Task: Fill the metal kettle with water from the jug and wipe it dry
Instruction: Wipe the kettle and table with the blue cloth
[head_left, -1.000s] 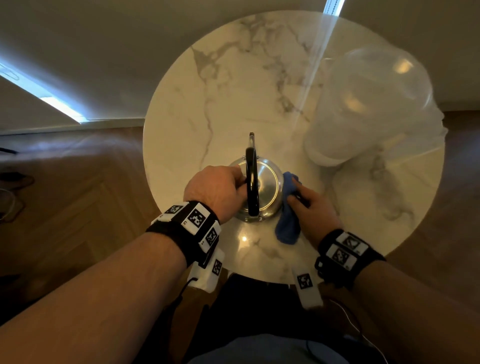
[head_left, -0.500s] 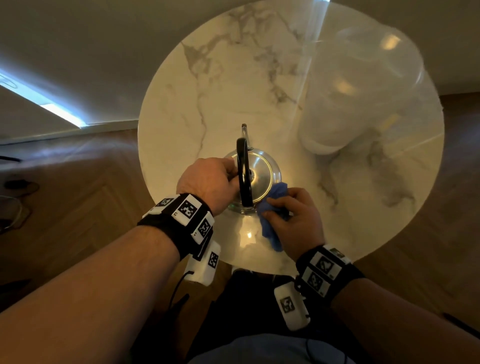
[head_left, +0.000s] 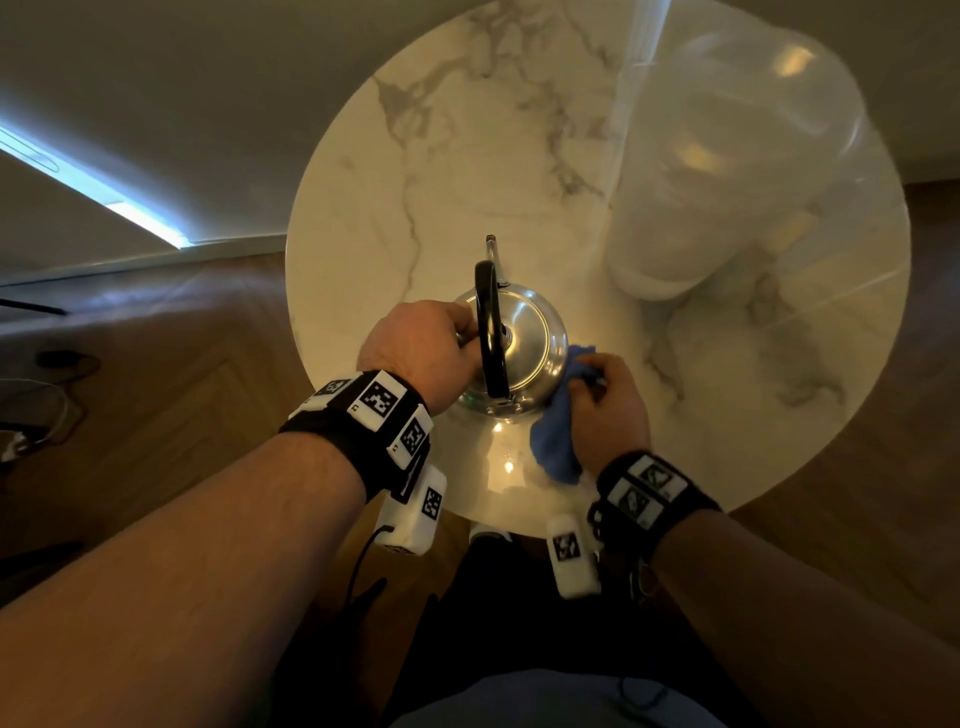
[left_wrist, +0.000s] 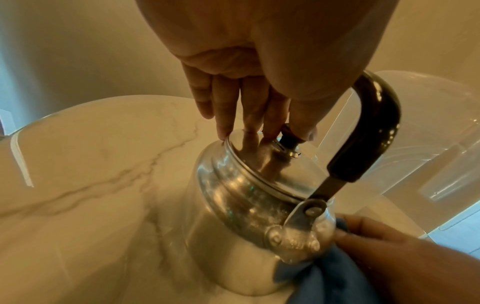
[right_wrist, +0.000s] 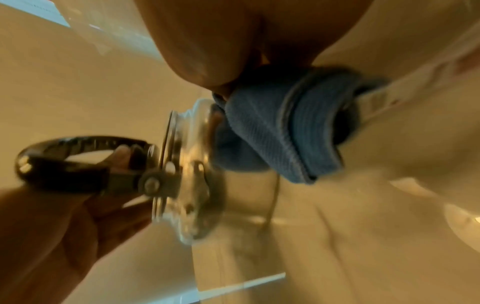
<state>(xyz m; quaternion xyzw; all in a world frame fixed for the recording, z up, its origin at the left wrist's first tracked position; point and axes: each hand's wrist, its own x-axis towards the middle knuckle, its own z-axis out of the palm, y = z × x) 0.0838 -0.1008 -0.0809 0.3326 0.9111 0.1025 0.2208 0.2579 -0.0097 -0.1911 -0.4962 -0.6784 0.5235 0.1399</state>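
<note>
The shiny metal kettle (head_left: 530, 338) stands near the front edge of the round marble table (head_left: 467, 156), lid on and black handle (head_left: 488, 322) upright. My left hand (head_left: 457, 332) comes down on the lid. In the left wrist view its fingers (left_wrist: 249, 115) touch the lid, while thumb and index finger pinch the lid knob (left_wrist: 288, 142). My right hand (head_left: 597, 374) grips a bunched blue cloth (head_left: 556, 441) and presses it against the kettle's right side (right_wrist: 192, 195). The cloth (right_wrist: 272, 133) is folded in my right palm.
A large translucent plastic jug (head_left: 727, 182) stands at the back right of the table, close behind the kettle. Wooden floor surrounds the table, with cables (head_left: 47, 395) on the floor at the left. The table's near edge lies just below my wrists.
My right hand has slid the cloth from the kettle's near lower side back up round its right side. The left hand stays on the lid.
</note>
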